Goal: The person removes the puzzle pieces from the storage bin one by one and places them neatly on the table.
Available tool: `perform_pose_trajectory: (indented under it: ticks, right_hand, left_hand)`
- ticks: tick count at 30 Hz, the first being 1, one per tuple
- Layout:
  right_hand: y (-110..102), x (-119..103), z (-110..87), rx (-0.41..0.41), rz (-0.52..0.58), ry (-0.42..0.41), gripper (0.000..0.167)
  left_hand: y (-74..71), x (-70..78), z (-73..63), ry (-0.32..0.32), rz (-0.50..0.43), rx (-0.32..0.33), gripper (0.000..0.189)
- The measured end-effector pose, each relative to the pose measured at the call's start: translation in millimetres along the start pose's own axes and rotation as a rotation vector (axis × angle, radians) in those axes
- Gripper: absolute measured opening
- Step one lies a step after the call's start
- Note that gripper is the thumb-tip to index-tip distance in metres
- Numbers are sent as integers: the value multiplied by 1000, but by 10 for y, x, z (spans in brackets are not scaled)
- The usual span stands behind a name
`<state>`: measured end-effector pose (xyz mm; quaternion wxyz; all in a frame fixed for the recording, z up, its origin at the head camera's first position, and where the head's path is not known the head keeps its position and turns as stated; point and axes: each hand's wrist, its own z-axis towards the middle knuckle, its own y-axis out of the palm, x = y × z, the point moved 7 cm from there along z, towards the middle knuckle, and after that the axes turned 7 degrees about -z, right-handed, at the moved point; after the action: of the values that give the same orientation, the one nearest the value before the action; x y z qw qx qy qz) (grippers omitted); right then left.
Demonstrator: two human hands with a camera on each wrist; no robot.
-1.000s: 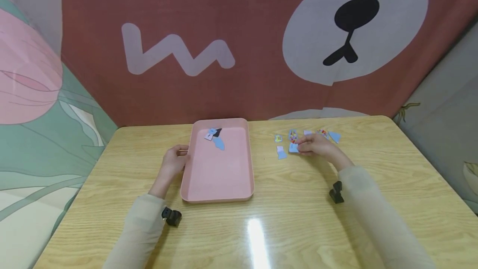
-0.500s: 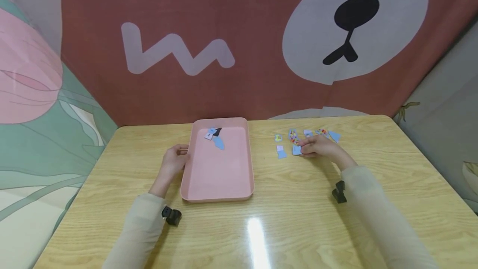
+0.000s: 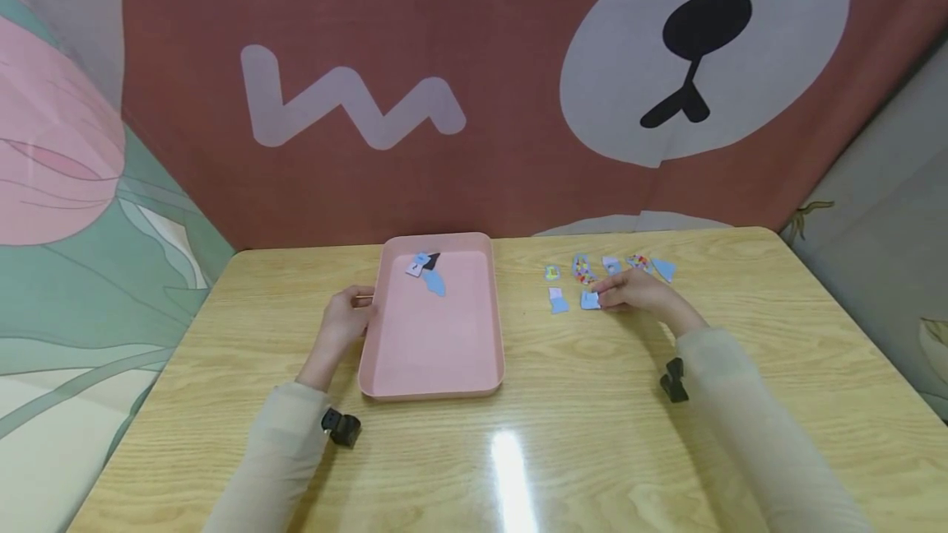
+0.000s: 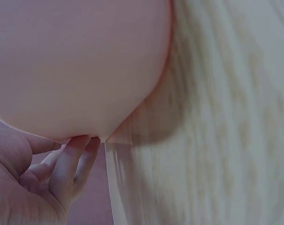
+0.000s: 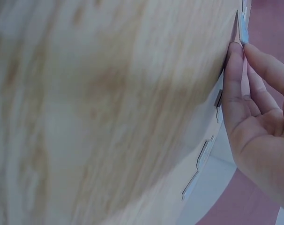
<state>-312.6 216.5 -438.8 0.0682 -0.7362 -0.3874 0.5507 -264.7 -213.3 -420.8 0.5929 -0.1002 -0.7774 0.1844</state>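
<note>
The left hand holds the pink tray by its left side with bent fingers, while the right hand clamps thumb and fingertips on a small blue piece right of the tray, near a patterned piece.

From here I see both arms stretched forward, left hand with fingers bent, right hand pinching with its fingertips.

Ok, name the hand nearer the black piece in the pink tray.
Left. The left hand holds the pink tray, left of the black piece; the right hand, pinching a blue piece, is farther off, right of the tray.
</note>
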Motion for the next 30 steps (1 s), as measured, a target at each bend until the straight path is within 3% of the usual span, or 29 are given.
perform_pose_trajectory:
  ticks: [11,17,20,30]
  right_hand:
    - [-20,-35,-51,8,-30,-21,42]
    - [-66,-101,-55,29,-108,-30,43]
    - [-92,-187,-25,44,-151,-26,44]
    - [22,-689,108,28,-124,-52,45]
  left_hand:
    - [10,-9,8,-18,-23,-11,39]
    - [8,-7,9,-3,-22,-11,40]
    - [-2,3,8,4,-6,-11,40]
    - [6,27,49,-9,36,-18,42]
